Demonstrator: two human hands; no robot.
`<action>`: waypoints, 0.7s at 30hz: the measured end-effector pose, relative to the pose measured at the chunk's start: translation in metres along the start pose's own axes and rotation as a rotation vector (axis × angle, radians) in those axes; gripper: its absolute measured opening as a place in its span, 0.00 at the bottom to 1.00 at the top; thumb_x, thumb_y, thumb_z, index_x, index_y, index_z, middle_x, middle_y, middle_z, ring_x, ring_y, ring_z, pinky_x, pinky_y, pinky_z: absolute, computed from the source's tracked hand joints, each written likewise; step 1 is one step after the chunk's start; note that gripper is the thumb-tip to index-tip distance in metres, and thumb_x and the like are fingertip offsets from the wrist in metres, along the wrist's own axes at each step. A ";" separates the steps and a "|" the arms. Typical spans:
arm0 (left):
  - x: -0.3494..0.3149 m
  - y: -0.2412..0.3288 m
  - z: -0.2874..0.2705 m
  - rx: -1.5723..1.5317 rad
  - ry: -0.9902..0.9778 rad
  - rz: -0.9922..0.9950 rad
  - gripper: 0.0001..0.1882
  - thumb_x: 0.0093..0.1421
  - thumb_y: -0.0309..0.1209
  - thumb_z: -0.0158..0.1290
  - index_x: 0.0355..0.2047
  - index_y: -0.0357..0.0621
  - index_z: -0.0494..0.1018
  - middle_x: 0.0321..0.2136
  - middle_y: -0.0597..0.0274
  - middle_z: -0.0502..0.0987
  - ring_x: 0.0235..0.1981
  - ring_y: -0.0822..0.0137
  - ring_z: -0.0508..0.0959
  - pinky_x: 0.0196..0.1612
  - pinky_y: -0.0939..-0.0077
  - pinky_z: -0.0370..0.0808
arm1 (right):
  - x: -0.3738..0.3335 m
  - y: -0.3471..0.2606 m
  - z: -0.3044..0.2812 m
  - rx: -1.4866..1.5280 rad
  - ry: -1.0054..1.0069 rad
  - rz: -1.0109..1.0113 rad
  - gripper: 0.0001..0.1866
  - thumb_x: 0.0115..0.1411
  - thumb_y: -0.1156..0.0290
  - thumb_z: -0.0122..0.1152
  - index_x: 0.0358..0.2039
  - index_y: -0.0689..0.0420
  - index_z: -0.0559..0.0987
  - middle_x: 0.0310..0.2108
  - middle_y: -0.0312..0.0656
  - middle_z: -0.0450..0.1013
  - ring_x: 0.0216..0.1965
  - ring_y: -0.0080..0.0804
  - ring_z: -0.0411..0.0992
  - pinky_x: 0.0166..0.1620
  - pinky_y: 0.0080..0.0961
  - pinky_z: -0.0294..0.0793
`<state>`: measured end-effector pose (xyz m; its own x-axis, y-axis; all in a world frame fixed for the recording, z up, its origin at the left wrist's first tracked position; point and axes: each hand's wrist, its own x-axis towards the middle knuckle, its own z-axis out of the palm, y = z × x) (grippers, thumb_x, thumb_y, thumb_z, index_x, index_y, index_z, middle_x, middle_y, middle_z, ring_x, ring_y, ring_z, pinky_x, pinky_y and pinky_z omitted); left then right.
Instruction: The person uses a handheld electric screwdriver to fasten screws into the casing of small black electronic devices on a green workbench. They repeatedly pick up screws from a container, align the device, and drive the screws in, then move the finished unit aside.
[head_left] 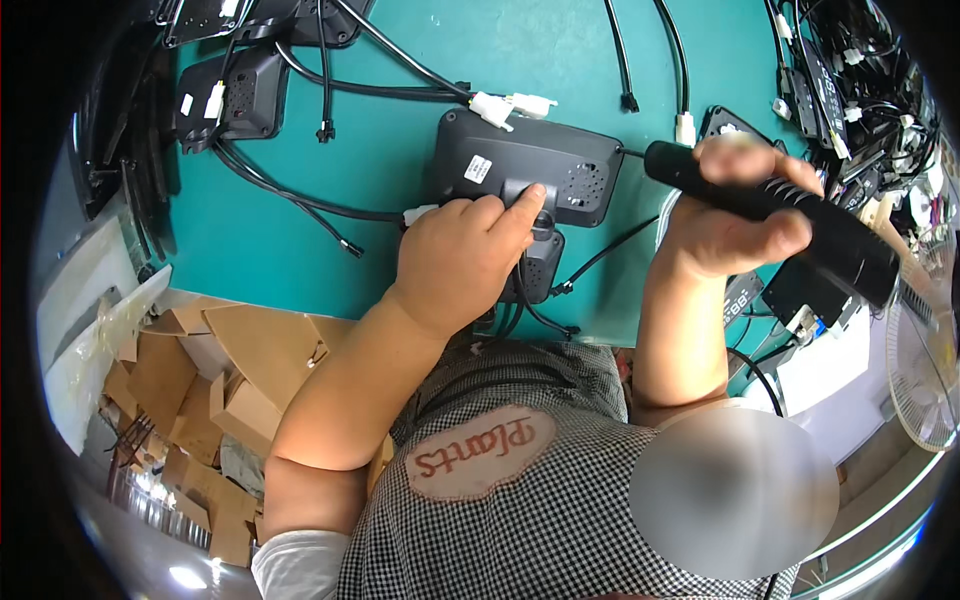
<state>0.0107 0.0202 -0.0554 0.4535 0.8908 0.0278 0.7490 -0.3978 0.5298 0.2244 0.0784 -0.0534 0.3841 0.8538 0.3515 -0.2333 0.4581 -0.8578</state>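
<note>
A black plastic display housing lies back side up on the green table, with a small white label and a speaker grille. My left hand rests on its near edge, index finger stretched onto the raised middle and the other fingers curled against it. In my right hand is a black electric screwdriver, held nearly level. Its thin bit points left and meets the housing's right edge; whether a screw sits there is too small to tell. A smaller black unit lies partly under the housing's near side.
Another black housing with cables lies at the left. White connectors touch the far edge of the middle housing. Several cabled display units crowd the right side. Cardboard boxes stand below the table at left, a fan at right.
</note>
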 end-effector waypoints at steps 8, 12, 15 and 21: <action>-0.008 0.006 -0.034 -1.680 -0.194 -0.629 0.30 0.60 0.51 0.41 0.52 0.37 0.65 0.28 0.61 0.68 0.27 0.69 0.66 0.29 0.75 0.66 | 0.003 -0.071 0.017 0.411 -0.260 0.117 0.38 0.52 0.36 0.48 0.51 0.56 0.68 0.33 0.41 0.69 0.27 0.34 0.68 0.33 0.32 0.69; -0.002 0.023 -0.038 -2.038 -0.218 -0.602 0.43 0.61 0.61 0.24 0.60 0.33 0.51 0.57 0.45 0.59 0.60 0.53 0.57 0.58 0.66 0.56 | -0.009 -0.093 0.037 0.478 -0.247 0.208 0.35 0.49 0.41 0.57 0.45 0.60 0.69 0.30 0.38 0.68 0.26 0.28 0.66 0.33 0.26 0.64; -0.006 0.030 -0.045 -2.043 -0.187 -0.618 0.43 0.61 0.61 0.24 0.60 0.33 0.51 0.57 0.44 0.60 0.59 0.53 0.60 0.58 0.65 0.59 | -0.019 -0.092 0.040 0.480 -0.266 0.188 0.36 0.50 0.41 0.55 0.48 0.59 0.69 0.30 0.39 0.68 0.26 0.29 0.67 0.33 0.27 0.64; -0.013 0.034 -0.040 -2.102 -0.231 -0.473 0.39 0.63 0.57 0.22 0.60 0.32 0.51 0.56 0.43 0.60 0.57 0.56 0.62 0.57 0.65 0.61 | -0.030 -0.086 0.038 0.469 -0.193 0.095 0.39 0.52 0.36 0.51 0.50 0.59 0.65 0.29 0.43 0.68 0.24 0.32 0.69 0.29 0.31 0.70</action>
<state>0.0109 0.0037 -0.0037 0.5993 0.7247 -0.3400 -0.6225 0.6890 0.3713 0.1995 0.0231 0.0239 0.1801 0.9070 0.3806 -0.6515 0.3999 -0.6447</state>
